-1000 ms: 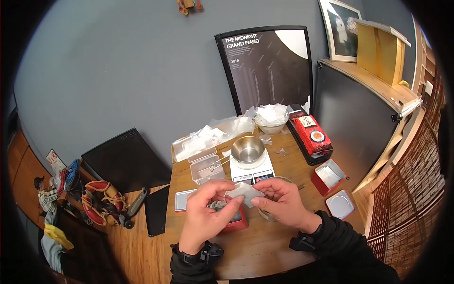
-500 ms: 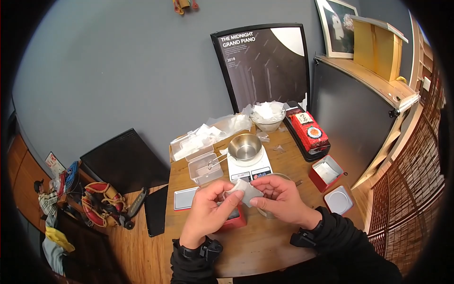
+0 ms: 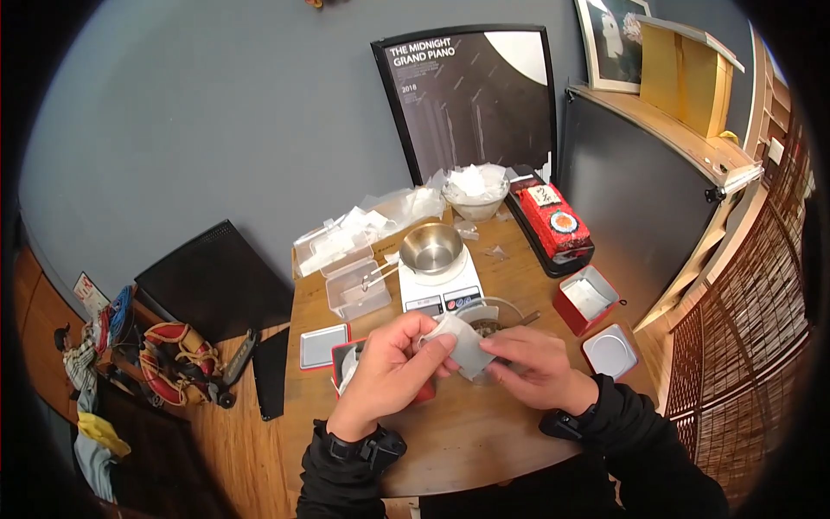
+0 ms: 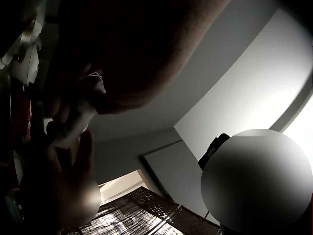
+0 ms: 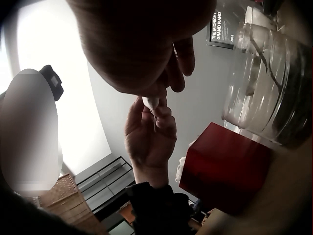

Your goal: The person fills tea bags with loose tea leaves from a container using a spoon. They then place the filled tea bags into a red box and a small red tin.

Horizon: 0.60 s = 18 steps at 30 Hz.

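Observation:
A small white pouch point(image 3: 467, 348) of thin material is held up between both hands above the table. The left hand point(image 3: 393, 372) pinches its left side between thumb and fingers; the right hand point(image 3: 534, 365) pinches its right edge. In the left wrist view the pouch point(image 4: 78, 122) looks pale and has a thin string at its top. Below the left hand is a red tin point(image 3: 340, 356) with pale contents, partly covered by that hand. Behind the right hand stands a clear round container point(image 3: 512, 313) with dark bits inside and a handled utensil.
A steel bowl point(image 3: 432, 248) sits on a white scale point(image 3: 417, 291). Around it are a clear plastic box point(image 3: 360, 294), a glass bowl point(image 3: 475, 206) of white pouches, a red packet point(image 3: 553, 216) on a black tray, an open red tin point(image 3: 565, 313) and two lids.
The head view has shifted, so the table items appear further up and left. The pouch appears more spread between the hands, and more of the red tin and the round container shows.

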Each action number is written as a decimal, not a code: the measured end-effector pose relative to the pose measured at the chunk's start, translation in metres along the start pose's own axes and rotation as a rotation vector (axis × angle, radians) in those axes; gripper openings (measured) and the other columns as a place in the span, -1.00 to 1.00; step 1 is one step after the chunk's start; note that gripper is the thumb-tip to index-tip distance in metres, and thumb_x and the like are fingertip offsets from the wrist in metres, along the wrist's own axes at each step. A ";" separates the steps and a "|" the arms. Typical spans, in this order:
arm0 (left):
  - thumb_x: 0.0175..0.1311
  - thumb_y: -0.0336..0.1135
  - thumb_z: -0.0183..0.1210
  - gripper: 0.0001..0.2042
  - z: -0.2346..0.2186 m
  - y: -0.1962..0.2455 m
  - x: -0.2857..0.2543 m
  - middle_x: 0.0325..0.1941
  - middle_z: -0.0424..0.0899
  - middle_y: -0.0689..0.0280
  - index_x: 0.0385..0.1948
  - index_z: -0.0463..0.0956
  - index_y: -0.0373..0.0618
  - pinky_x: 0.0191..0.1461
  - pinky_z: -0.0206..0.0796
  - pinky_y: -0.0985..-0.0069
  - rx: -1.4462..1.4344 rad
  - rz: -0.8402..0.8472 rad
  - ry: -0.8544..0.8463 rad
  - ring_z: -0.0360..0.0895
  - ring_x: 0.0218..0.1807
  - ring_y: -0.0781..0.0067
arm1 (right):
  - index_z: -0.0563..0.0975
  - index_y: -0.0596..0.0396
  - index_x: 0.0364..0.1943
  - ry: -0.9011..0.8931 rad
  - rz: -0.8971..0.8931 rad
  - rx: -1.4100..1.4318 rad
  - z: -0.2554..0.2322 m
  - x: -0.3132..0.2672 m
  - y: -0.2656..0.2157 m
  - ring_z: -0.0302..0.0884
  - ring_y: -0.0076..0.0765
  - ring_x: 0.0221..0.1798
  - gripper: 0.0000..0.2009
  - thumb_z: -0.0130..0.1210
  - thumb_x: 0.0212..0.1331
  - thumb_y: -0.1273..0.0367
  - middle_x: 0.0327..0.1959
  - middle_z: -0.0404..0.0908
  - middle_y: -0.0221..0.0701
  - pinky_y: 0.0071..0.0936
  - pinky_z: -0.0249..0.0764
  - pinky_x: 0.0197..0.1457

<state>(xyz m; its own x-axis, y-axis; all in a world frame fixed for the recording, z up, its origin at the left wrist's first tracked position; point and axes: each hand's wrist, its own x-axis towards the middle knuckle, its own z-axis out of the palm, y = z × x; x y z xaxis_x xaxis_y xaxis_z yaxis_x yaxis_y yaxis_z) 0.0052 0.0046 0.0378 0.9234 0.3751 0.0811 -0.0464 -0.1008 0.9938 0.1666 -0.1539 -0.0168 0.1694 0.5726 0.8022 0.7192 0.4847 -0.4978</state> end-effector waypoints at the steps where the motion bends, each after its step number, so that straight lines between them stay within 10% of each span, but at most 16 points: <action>1: 0.43 -0.34 0.14 -0.86 0.002 -0.001 0.001 -0.35 0.69 0.33 -0.21 0.52 -0.23 -0.24 0.43 0.66 -0.009 -0.013 0.002 0.58 -0.34 0.68 | 0.64 0.16 -0.03 0.043 -0.108 -0.054 0.000 -0.003 0.004 0.62 -0.20 -0.39 -0.59 0.29 -0.08 0.62 -0.26 0.67 -0.23 -0.44 0.52 -0.37; 18: 0.45 -0.42 -0.02 -0.65 0.024 -0.020 0.016 -0.25 0.67 0.23 0.21 0.35 -0.32 -0.25 0.45 0.54 0.081 -0.087 0.013 0.63 -0.33 0.52 | 0.64 0.19 -0.16 0.076 0.142 -0.205 -0.029 -0.018 0.017 0.64 -0.23 -0.40 -0.73 0.27 -0.01 0.60 -0.41 0.65 -0.25 -0.45 0.50 -0.34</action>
<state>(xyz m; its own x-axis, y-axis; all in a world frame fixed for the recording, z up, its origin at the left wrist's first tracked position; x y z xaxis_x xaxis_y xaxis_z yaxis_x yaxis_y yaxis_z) 0.0305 -0.0097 0.0174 0.9175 0.3976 -0.0034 0.0650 -0.1415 0.9878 0.1950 -0.1749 -0.0298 0.3231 0.5705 0.7550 0.8047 0.2542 -0.5365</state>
